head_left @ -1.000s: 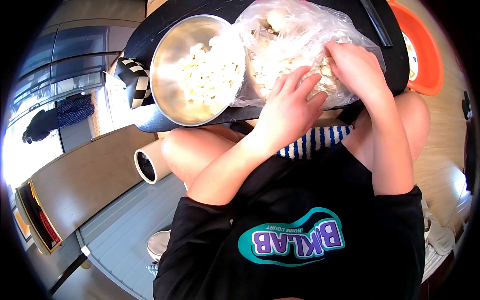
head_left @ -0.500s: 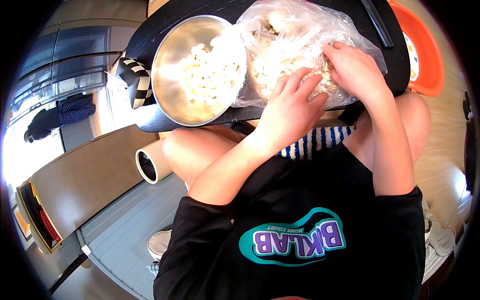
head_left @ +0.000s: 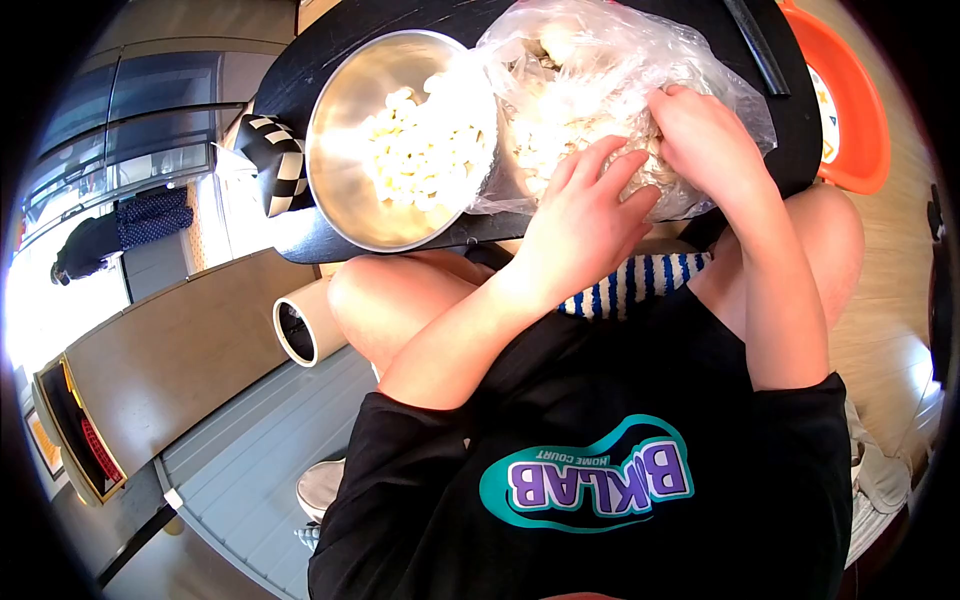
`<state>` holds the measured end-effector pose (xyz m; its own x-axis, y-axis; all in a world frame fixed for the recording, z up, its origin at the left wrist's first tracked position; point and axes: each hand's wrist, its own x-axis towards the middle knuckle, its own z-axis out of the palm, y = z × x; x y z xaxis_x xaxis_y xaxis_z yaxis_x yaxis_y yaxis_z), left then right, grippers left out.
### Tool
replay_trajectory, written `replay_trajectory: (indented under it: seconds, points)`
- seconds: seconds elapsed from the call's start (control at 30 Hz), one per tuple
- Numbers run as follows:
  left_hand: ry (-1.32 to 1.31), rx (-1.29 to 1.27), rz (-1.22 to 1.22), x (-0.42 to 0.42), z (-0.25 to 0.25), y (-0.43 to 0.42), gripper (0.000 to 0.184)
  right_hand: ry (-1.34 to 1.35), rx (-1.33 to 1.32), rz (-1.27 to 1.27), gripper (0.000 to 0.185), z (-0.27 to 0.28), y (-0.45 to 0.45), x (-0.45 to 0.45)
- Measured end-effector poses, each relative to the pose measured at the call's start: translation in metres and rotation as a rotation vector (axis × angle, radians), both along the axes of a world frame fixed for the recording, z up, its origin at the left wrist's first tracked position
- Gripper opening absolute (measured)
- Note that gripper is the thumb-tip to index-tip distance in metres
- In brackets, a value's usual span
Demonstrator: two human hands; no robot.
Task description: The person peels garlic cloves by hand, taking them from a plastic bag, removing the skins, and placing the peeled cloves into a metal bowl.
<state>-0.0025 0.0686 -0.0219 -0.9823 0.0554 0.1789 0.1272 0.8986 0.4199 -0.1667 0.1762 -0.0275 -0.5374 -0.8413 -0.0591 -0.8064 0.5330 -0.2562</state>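
A clear plastic bag (head_left: 740,110) lies on the black table, with pale papery pieces that look like garlic and skins in it. My left hand (head_left: 590,215) is over the bag's near side, its fingers bent and apart, with nothing visible held. Just right of it, my right hand (head_left: 705,140) has its fingers curled together at the bag's contents; what they pinch is hidden. Left of the bag, a steel bowl (head_left: 340,150) contains many pale peeled cloves.
A dark bar-shaped object (head_left: 757,48) lies on the table's right part (head_left: 800,130). Beyond the edge is an orange basin (head_left: 865,120). A checkered object (head_left: 275,165) sits left of the bowl, a cream cylinder (head_left: 320,320) below. Another person (head_left: 90,248) is far left.
My right fingers have shifted and curled slightly. The left hand stays nearly in place; the whole view has drifted a little.
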Motion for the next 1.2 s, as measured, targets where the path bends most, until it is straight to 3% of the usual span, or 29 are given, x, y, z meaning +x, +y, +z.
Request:
replay_trajectory:
  seconds: [1.2]
  points:
    - [-0.027, -0.017, -0.014, 0.001, 0.002, 0.0, 0.037, -0.094, -0.044, -0.024, 0.015, -0.005, 0.0, -0.006]
